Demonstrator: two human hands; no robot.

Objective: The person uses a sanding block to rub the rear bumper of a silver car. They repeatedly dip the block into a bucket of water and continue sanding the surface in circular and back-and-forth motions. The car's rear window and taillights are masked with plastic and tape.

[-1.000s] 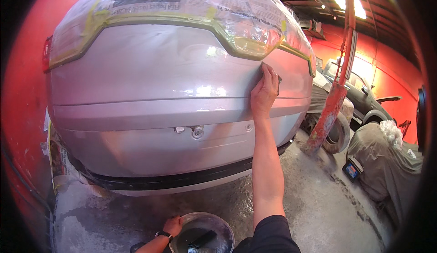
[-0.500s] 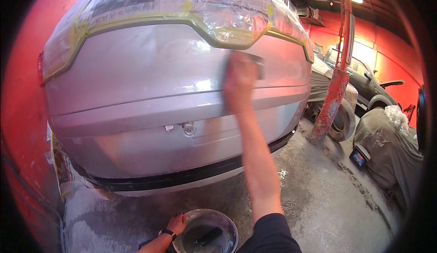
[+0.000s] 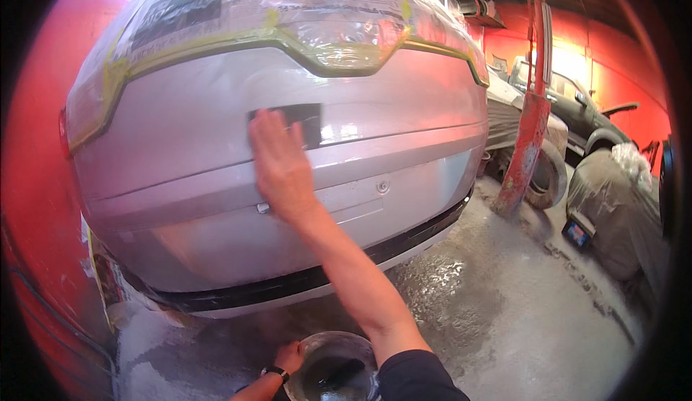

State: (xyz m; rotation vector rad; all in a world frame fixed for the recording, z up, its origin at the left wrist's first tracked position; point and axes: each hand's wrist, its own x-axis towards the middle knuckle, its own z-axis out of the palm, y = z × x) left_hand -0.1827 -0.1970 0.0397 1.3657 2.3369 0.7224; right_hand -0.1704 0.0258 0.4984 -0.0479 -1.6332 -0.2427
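Note:
The silver rear panel of a car (image 3: 180,130) fills the middle of the view. My right hand (image 3: 282,166) lies with its fingers pressed on a dark sheet of sandpaper (image 3: 310,123), against the panel above its crease line. The sheet sticks out to the right of the fingers; the part beneath them is hidden. Low in the view, my left hand (image 3: 290,358), with a dark band at the wrist, closes on the rim of a round bucket (image 3: 321,339). A dark oblong thing (image 3: 344,372) is inside the bucket; its kind is unclear.
Newspaper and clear plastic (image 3: 245,4), edged with yellow tape (image 3: 194,46), cover the car's upper part. To the right stand a worn red post (image 3: 526,134), a tyre (image 3: 550,177) and a covered heap (image 3: 602,199). The concrete floor (image 3: 504,293) has wet patches.
My right hand has swept left and a little down across the panel with the sandpaper. The left hand stays at the bucket's rim. The view has shifted slightly.

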